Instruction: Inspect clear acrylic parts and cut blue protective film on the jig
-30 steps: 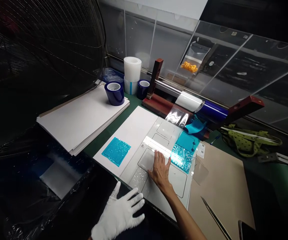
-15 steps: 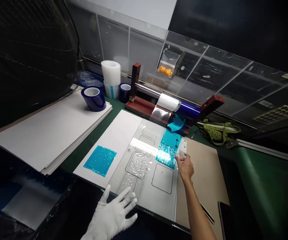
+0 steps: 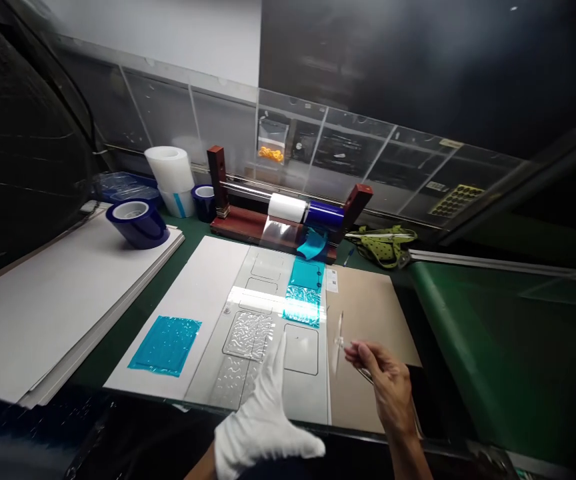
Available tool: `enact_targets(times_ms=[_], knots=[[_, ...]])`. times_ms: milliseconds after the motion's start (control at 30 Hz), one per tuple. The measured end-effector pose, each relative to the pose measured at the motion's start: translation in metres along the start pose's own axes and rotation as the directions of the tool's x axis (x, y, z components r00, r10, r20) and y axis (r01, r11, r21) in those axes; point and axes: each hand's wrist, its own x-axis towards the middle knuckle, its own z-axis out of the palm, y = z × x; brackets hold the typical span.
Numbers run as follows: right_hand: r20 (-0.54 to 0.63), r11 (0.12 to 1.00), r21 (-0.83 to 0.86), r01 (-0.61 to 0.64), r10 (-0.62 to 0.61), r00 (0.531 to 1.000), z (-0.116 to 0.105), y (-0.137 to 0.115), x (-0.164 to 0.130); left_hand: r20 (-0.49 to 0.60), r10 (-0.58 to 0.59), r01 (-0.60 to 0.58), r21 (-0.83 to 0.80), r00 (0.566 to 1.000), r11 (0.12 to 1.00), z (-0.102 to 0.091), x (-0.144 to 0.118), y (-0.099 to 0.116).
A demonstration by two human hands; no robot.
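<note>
My left hand (image 3: 263,420), in a white glove, is held over the front edge of the glass plate (image 3: 308,397), thumb spread from the fingers and nothing in it. Outlined rectangles mark the plate. Blue film (image 3: 304,303) covers part of its right side; wrinkled clear film (image 3: 251,335) lies further left. Over the brown board (image 3: 368,300), my bare right hand (image 3: 385,380) is closed in a pinch. A thin, blurred clear strip (image 3: 339,343) shows at its fingertips. Partly hidden beneath that hand is a thin dark tool (image 3: 367,375).
Another blue film piece (image 3: 165,345) lies on white board (image 3: 203,280). Behind stands a wooden roll holder (image 3: 248,227) with white and blue rolls. A blue tape roll (image 3: 138,223) sits on stacked sheets (image 3: 68,300) at left. A green surface (image 3: 508,360) lies right.
My right hand has left the blue film's edge and moved over the brown board, with a clear strip at its fingertips. My left hand has moved over the plate and turned sideways. The view has shifted right.
</note>
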Motion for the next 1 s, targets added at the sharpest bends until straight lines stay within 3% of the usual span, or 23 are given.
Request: enact_targets(times_ms=[133, 200, 267, 367, 433, 500, 567, 633, 733, 833, 900, 1000], knots=[[0.074, 0.944, 0.313, -0.105, 0.086, 0.994, -0.022, -0.009, -0.051, 0.148, 0.168, -0.196, 0.197, 0.975, 0.961, 0.049, 0.01, 0.023], [0.064, 0.931, 0.344, -0.126, 0.111, 0.992, -0.039, -0.003, -0.065, 0.239, 0.229, -0.295, 0.295, 0.944, 0.909, 0.067, 0.009, 0.029], [-0.054, 0.969, 0.231, -0.09, 0.105, 0.993, -0.058, 0.004, -0.075, 0.3, 0.274, -0.38, 0.389, 0.914, 0.839, 0.08, 0.007, 0.029], [-0.216, 0.996, -0.084, -0.024, 0.005, 0.976, -0.081, 0.011, -0.089, 0.343, 0.264, -0.419, 0.54, 0.901, 0.73, 0.097, 0.001, 0.021], [-0.163, 0.982, -0.188, -0.01, -0.022, 0.986, -0.088, 0.015, -0.098, 0.347, 0.207, -0.399, 0.699, 0.915, 0.594, 0.11, -0.005, 0.016], [-0.072, 0.98, -0.197, -0.019, 0.004, 0.997, -0.088, 0.018, -0.105, 0.348, 0.149, -0.379, 0.838, 0.925, 0.392, 0.123, -0.011, 0.012], [-0.029, 0.978, -0.208, -0.021, 0.015, 0.999, -0.087, 0.022, -0.108, 0.357, 0.115, -0.374, 0.904, 0.927, 0.207, 0.135, -0.018, 0.01], [-0.022, 0.96, -0.278, 0.01, -0.017, 1.0, -0.089, 0.027, -0.11, 0.362, 0.081, -0.368, 0.926, 0.929, 0.077, 0.146, -0.023, 0.009], [-0.006, 0.851, -0.514, 0.109, -0.13, 0.991, -0.097, 0.03, -0.115, 0.335, 0.018, -0.333, 0.94, 0.942, -0.076, 0.163, -0.03, 0.007], [0.03, 0.592, -0.786, 0.178, -0.251, 0.967, -0.103, 0.03, -0.125, 0.285, -0.028, -0.28, 0.912, 0.958, -0.299, 0.185, -0.038, 0.003], [0.047, 0.442, -0.877, 0.186, -0.307, 0.951, -0.105, 0.029, -0.134, 0.278, -0.054, -0.271, 0.844, 0.959, -0.462, 0.203, -0.044, 0.003], [0.042, 0.386, -0.904, 0.182, -0.345, 0.938, -0.109, 0.03, -0.146, 0.304, -0.11, -0.307, 0.742, 0.946, -0.596, 0.227, -0.054, 0.006]])
